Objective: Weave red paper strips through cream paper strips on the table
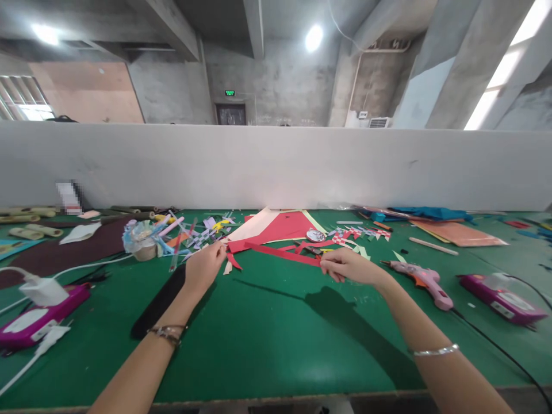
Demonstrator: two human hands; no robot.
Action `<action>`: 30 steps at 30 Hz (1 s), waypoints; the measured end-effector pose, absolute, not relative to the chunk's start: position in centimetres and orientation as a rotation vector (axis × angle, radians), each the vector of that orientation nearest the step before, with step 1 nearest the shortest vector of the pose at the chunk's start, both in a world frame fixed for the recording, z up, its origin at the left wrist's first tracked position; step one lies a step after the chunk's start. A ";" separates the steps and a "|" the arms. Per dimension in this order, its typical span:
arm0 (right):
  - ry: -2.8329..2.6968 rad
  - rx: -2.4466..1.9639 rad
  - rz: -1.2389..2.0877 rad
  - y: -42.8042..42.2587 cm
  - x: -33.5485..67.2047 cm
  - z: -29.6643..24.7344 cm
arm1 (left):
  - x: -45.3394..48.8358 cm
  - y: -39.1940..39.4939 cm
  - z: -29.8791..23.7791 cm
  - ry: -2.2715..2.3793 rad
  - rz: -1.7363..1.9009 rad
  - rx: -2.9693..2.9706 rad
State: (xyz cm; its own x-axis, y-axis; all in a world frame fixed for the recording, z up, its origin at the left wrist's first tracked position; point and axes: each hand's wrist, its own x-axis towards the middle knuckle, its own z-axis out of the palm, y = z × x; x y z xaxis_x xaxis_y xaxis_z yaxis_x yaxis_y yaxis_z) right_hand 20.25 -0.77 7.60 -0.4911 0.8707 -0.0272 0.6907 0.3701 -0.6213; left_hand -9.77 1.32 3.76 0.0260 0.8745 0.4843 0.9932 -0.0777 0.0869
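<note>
Gripping one end of a red paper strip is the person's right hand, thumb and forefinger closed on it, other fingers curled under. Strip: narrow, flat, plain solid red, edges look fairly straight. Runs leftward from that grip at a slight upward slope, over the middle of the green tabletop. Thin shadow on the green below it, so it's off the surface there.

Left hand: fingers bunched at the left end of the red paper, by a short curled red scrap. Can't tell from here whether they pinch anything; fingertips too small to read. Overlap near them hides where the strip's far end sits against the red sheet behind. That sheet is wide, with a pale pink sheet along its left side.

Nearby: round patterned disc and red-and-white checkered paper pieces beyond the right hand. Pink glue gun lies to its right, nozzle pointing left. Long black object partly under the left forearm.
</note>
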 end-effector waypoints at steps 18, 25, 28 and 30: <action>-2.543 -1.573 -0.216 1.1 16.4 4.8 | -5.7 1.6 2.8 -1.588 -0.574 -3.453; -2.087 -1.722 -0.403 1.5 18.7 5.9 | -8.0 1.3 3.7 -1.844 -0.714 -3.499; -2.249 -1.227 -0.192 0.8 16.5 5.2 | -7.0 0.8 3.7 -1.790 -0.503 -3.547; -2.449 -1.034 0.000 0.3 14.9 4.6 | -6.2 0.5 3.6 -1.742 -0.489 -3.556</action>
State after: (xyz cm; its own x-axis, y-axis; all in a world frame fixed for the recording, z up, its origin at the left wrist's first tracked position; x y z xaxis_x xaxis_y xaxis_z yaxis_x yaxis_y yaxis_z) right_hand 14.91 0.32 4.64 -0.6000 0.6758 0.4281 0.6760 0.7145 -0.1805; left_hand -6.21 0.48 3.57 0.6585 0.7383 -0.1461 0.5544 -0.3445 0.7576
